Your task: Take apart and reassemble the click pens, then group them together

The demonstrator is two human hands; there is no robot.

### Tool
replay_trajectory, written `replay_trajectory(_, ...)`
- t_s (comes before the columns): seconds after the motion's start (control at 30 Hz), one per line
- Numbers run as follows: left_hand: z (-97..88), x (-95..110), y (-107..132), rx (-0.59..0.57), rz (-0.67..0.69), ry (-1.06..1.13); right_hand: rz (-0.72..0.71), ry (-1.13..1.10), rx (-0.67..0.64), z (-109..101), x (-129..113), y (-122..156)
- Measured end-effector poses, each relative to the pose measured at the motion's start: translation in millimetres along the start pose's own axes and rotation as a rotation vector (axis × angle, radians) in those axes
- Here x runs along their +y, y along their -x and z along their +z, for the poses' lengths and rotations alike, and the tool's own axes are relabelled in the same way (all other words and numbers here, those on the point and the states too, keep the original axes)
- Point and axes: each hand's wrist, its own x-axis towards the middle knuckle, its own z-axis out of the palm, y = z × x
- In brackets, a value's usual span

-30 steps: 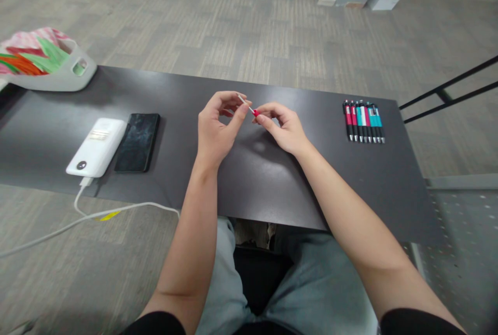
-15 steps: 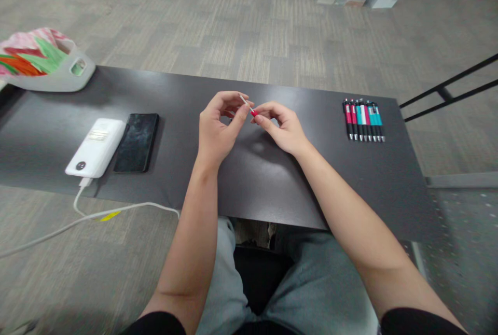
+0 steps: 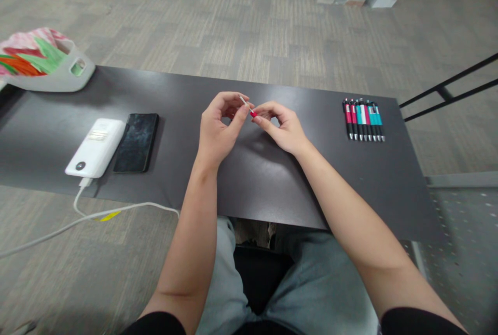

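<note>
Over the middle of the black table [image 3: 249, 179], my left hand [image 3: 218, 127] pinches a thin white pen refill [image 3: 244, 100] between thumb and fingers. My right hand [image 3: 282, 126] pinches a red pen part [image 3: 253, 113] that meets the refill's lower end. Both hands are closed and held just above the tabletop, fingertips almost touching. Most of the red part is hidden inside my right fingers.
A row of several red and teal pens [image 3: 363, 120] lies at the right of the table. A black phone [image 3: 137, 141] and a white power bank [image 3: 96, 147] with a white cable [image 3: 97, 215] lie at the left. A grey holder with colourful cloth [image 3: 42, 63] sits far left.
My hands have drawn slightly closer together and the refill has slid a little further into the red part. Nothing else has moved.
</note>
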Motion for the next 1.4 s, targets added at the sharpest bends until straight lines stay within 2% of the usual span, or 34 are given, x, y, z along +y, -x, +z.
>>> replay_trajectory(0.3, -3.2, 2, 0, -0.021, -0.008, -0.070, -0.022, 0.008, 0.006, -1, -2, 0)
replay_trajectory(0.5, -5.2, 5, 0, -0.057, -0.013, -0.165, 0.004, -0.062, 0.005, 1, -2, -1)
replay_trajectory(0.67, -19.7, -6, -2, 0.005, -0.088, -0.417, 0.045, -0.108, 0.045, 0, -5, -2)
replay_trajectory(0.8, -27.8, -12, 1, -0.073, -0.236, -0.667, 0.054, -0.112, 0.104, -2, -4, -3)
replay_trajectory(0.93, -26.0, -10, 5, -0.106, -0.286, -0.781, 0.051, -0.103, 0.138, -4, 3, -5)
replay_trajectory(1.0, -25.2, -14, 6, -0.096, -0.280, -0.789, 0.040, -0.099, 0.138, -5, 6, -5)
replay_trajectory(1.1, -25.5, -31, 7, -0.024, -0.234, -0.747, 0.028, -0.089, 0.133, -5, 7, -6)
replay_trajectory(1.27, -23.8, -62, 11, 0.094, -0.071, -0.589, 0.061, -0.063, 0.153, -4, 3, -5)
replay_trajectory(1.4, -19.9, -64, 13, 0.101, -0.063, -0.602, 0.059, -0.089, 0.169, -3, 1, -5)
